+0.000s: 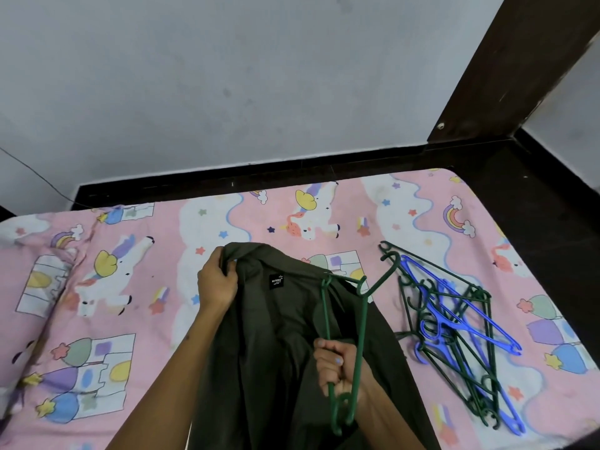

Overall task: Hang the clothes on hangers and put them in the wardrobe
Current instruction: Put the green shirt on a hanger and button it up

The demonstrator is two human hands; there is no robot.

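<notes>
A dark olive shirt [276,345] with a black neck label hangs in front of me over the bed. My left hand [217,280] grips its collar at the upper left. My right hand [337,365] holds a green plastic hanger [360,323] by its lower bars, in front of the shirt's right side. The hanger's far end reaches up to the shirt's neck, and its hook points to the upper right.
A pile of several green and blue hangers [454,329] lies on the right side of the bed. The bed has a pink unicorn-print sheet [136,261]. A dark wooden frame [324,167] and post [506,66] run along the far edge against a grey wall.
</notes>
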